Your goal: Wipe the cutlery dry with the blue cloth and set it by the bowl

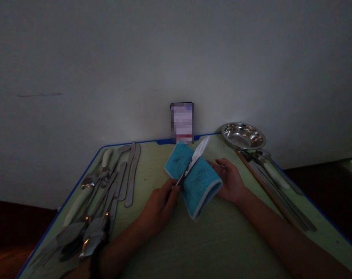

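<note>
My left hand pinches the handle end of a table knife, whose bright blade points up and away. The knife lies at a slant across a folded blue cloth with a pale edge. From the right, my right hand holds this cloth from beneath, palm turned up. Its thumb side shows, while most of the fingers are hidden under the cloth. Both hands are above the middle of the pale green table.
Spoons, forks and knives are heaped along the left side. At the back right is a shiny metal bowl, with chopsticks and more cutlery before it. A phone leans on the wall behind the blue table edge.
</note>
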`<state>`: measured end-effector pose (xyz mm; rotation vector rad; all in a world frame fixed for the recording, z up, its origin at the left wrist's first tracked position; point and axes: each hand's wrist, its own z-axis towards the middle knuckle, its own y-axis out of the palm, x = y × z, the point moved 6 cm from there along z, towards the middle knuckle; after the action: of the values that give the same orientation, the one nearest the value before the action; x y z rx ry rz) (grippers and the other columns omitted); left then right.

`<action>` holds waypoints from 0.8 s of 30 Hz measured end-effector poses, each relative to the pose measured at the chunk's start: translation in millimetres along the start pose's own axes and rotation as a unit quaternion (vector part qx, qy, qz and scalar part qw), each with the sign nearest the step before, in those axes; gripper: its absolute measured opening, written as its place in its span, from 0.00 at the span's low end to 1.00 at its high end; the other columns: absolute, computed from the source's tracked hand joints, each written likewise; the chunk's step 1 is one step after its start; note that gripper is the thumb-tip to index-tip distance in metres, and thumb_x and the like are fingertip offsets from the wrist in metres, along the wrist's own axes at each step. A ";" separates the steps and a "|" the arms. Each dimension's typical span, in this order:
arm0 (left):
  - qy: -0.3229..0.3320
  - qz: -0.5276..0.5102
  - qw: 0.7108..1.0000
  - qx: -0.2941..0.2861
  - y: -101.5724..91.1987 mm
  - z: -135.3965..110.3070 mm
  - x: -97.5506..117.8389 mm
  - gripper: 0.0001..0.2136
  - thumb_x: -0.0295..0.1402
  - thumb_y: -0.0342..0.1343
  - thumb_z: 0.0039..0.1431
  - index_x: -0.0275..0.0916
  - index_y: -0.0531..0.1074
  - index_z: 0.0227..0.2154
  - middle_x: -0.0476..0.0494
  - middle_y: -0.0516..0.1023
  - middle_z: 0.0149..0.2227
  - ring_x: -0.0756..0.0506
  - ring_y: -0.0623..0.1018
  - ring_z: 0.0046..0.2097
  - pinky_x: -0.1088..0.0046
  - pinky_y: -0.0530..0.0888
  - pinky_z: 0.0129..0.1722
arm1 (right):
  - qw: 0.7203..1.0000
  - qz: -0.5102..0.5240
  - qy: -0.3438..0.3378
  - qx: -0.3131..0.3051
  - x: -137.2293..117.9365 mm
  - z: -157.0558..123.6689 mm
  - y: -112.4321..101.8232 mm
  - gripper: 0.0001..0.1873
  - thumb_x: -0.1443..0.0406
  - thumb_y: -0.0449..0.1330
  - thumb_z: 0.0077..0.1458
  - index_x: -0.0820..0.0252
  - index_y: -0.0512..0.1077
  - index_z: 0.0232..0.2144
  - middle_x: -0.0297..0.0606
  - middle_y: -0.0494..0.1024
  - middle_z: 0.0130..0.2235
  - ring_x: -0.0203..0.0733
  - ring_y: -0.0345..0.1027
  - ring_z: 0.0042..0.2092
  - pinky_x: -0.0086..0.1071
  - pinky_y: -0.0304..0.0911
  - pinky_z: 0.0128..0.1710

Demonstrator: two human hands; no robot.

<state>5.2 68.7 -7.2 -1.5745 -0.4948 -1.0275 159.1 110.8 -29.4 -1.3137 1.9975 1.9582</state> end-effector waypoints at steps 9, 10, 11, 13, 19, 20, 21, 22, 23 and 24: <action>0.011 0.106 0.992 -0.069 9.6 3.1 0.3 0.13 0.37 0.37 0.63 0.38 0.63 0.30 0.51 0.67 0.22 0.49 0.69 0.25 0.74 0.64 0.26 | 0.983 -0.174 0.002 -0.053 20.2 -0.2 9.2 0.13 0.68 0.62 0.42 0.58 0.72 0.35 0.34 0.76 0.31 0.37 0.69 0.33 0.33 0.62 0.38; 0.011 0.115 0.991 -0.072 10.1 3.0 0.5 0.13 0.37 0.36 0.63 0.38 0.63 0.31 0.51 0.68 0.23 0.49 0.70 0.25 0.74 0.65 0.27 | 0.983 -0.175 0.009 -0.055 22.6 -0.9 11.1 0.11 0.67 0.62 0.42 0.59 0.72 0.33 0.34 0.76 0.31 0.37 0.69 0.33 0.34 0.62 0.39; 0.009 0.123 0.990 -0.072 10.5 2.8 0.4 0.13 0.37 0.36 0.63 0.38 0.63 0.31 0.50 0.68 0.23 0.49 0.70 0.25 0.73 0.65 0.27 | 0.983 -0.174 0.011 -0.055 24.6 -1.7 13.3 0.10 0.66 0.62 0.42 0.59 0.73 0.32 0.34 0.76 0.31 0.37 0.69 0.34 0.34 0.62 0.39; 0.007 0.137 0.988 -0.070 10.8 2.6 -0.1 0.13 0.37 0.35 0.63 0.38 0.63 0.32 0.50 0.70 0.24 0.48 0.71 0.25 0.73 0.66 0.27 | 0.985 -0.165 -0.001 -0.044 27.1 -2.9 17.7 0.08 0.65 0.63 0.42 0.58 0.73 0.30 0.33 0.76 0.30 0.37 0.69 0.34 0.33 0.61 0.40; 0.048 0.185 0.977 -0.089 14.8 1.8 3.0 0.13 0.33 0.36 0.61 0.36 0.65 0.36 0.47 0.73 0.23 0.48 0.73 0.22 0.73 0.67 0.24 | 0.994 -0.098 -0.041 -0.012 37.4 -1.9 30.2 0.10 0.63 0.62 0.44 0.57 0.72 0.32 0.32 0.76 0.30 0.37 0.69 0.36 0.32 0.61 0.42; 0.055 0.192 0.975 -0.093 15.4 1.7 3.7 0.12 0.32 0.37 0.60 0.35 0.65 0.37 0.46 0.73 0.23 0.47 0.73 0.23 0.73 0.67 0.24 | 0.995 -0.091 -0.045 0.000 38.3 -1.2 30.4 0.10 0.62 0.62 0.44 0.57 0.72 0.32 0.32 0.76 0.30 0.37 0.69 0.36 0.33 0.61 0.41; 0.060 0.196 0.974 -0.093 15.6 1.9 4.2 0.12 0.32 0.38 0.59 0.35 0.65 0.37 0.46 0.74 0.24 0.47 0.74 0.23 0.73 0.67 0.24 | 0.995 -0.084 -0.049 0.016 38.6 -0.5 29.5 0.10 0.61 0.62 0.44 0.58 0.72 0.32 0.33 0.76 0.30 0.38 0.69 0.36 0.33 0.62 0.41; 0.063 0.197 0.974 -0.092 15.4 2.2 4.6 0.12 0.31 0.39 0.59 0.35 0.65 0.38 0.45 0.74 0.24 0.47 0.74 0.24 0.73 0.67 0.25 | 0.995 -0.074 -0.054 0.035 38.5 0.2 27.9 0.10 0.61 0.62 0.44 0.58 0.71 0.31 0.33 0.76 0.29 0.38 0.70 0.36 0.33 0.62 0.40; 0.064 0.197 0.974 -0.091 15.3 2.5 4.7 0.12 0.31 0.39 0.59 0.35 0.66 0.38 0.44 0.75 0.25 0.46 0.74 0.24 0.73 0.68 0.25 | 0.995 -0.064 -0.061 0.053 37.9 0.8 25.7 0.11 0.60 0.62 0.44 0.58 0.71 0.31 0.32 0.76 0.29 0.38 0.70 0.35 0.34 0.63 0.39; 0.063 0.198 0.974 -0.093 15.5 2.7 4.7 0.12 0.32 0.39 0.59 0.35 0.66 0.37 0.44 0.75 0.25 0.47 0.74 0.24 0.73 0.67 0.25 | 0.994 -0.054 -0.068 0.072 37.0 1.4 22.8 0.11 0.60 0.62 0.44 0.58 0.71 0.32 0.32 0.76 0.28 0.38 0.70 0.35 0.34 0.63 0.38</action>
<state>20.6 65.9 -12.1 -1.6743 0.0099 -0.8745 121.6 89.1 -32.6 -1.1942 1.9217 1.7701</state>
